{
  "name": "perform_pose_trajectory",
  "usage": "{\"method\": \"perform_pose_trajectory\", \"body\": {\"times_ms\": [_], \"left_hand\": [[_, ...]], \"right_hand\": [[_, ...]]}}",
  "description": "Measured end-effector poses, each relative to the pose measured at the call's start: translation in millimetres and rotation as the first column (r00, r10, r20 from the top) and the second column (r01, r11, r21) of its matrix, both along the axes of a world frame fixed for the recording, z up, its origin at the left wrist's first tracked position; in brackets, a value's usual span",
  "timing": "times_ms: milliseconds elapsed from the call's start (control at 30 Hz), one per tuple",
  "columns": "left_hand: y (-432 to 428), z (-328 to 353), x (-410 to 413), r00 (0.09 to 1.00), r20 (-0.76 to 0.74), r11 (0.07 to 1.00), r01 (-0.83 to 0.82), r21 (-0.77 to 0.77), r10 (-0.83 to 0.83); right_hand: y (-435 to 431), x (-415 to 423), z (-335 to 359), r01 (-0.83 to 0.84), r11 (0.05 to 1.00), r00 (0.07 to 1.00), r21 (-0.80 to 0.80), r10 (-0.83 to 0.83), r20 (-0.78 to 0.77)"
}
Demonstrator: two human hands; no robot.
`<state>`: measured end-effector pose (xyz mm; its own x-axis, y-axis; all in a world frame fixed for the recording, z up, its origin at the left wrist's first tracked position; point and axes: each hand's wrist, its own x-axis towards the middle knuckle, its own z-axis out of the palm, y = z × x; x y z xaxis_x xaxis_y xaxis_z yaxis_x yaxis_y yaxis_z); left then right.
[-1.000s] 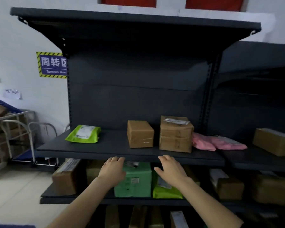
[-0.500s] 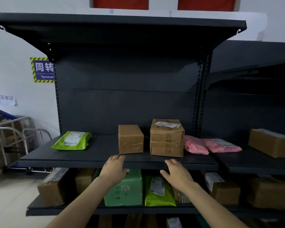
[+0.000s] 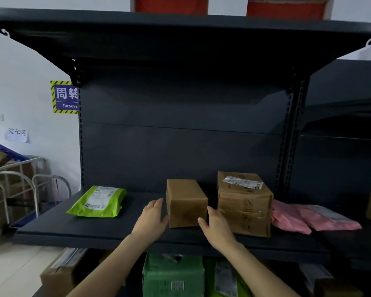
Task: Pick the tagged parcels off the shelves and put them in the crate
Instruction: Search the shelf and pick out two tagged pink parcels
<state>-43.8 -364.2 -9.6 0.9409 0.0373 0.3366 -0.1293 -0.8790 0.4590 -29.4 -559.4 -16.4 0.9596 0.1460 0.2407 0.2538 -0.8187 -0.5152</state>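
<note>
Dark grey steel shelving (image 3: 120, 230) fills the view against a white wall, with a blue turnover-area sign (image 3: 64, 97) at the left and a wire cage trolley (image 3: 13, 189) below it. On the middle shelf stand a green poly mailer (image 3: 98, 201), a small plain cardboard box (image 3: 185, 203), a larger taped carton (image 3: 244, 204) with a printed label on its top, and pink mailer bags (image 3: 308, 217) to the right; more parcels sit on the shelf beneath, and no crate is in sight

Both hands are at the small cardboard box, which stands just left of the taped carton and apart from the green mailer. The left hand (image 3: 151, 219) has its palm along the box's left face and the right hand (image 3: 216, 226) cups the near right corner, squeezed into the narrow gap beside the carton. Neither grip is closed: fingers are spread and flat, holding nothing yet (whether the palms truly press the cardboard cannot be told)

The box looks stiff, square-edged and wrapped in glossy tape, so its faces are probably a bit slick. Its small bulk suggests a light to moderate load, though the contents are unknown. A two-palm squeeze on opposite side faces, low down with fingertips hooked under the bottom edge, should hold best. I see no tag on its visible faces, so checking for one before lifting seems wise
</note>
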Motion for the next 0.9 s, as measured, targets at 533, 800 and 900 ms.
{"method": "perform_pose_trajectory", "body": {"times_ms": [533, 800, 900], "left_hand": [[24, -11, 71, 0.989, -0.04, 0.809, 0.095, -0.58, -0.144], [54, -33, 66, 0.985, -0.16, 0.701, -0.071, -0.709, -0.063], [59, -29, 68, 0.99, -0.137, 0.672, -0.082, -0.736, -0.028]], "right_hand": [[68, 58, 32, 0.037, 0.998, 0.928, 0.057, -0.056, 0.369], [121, 59, 20, -0.19, 0.931, 0.857, -0.311, 0.312, 0.411], [117, 60, 21, -0.252, 0.95, 0.84, -0.186, 0.31, 0.444]]}}
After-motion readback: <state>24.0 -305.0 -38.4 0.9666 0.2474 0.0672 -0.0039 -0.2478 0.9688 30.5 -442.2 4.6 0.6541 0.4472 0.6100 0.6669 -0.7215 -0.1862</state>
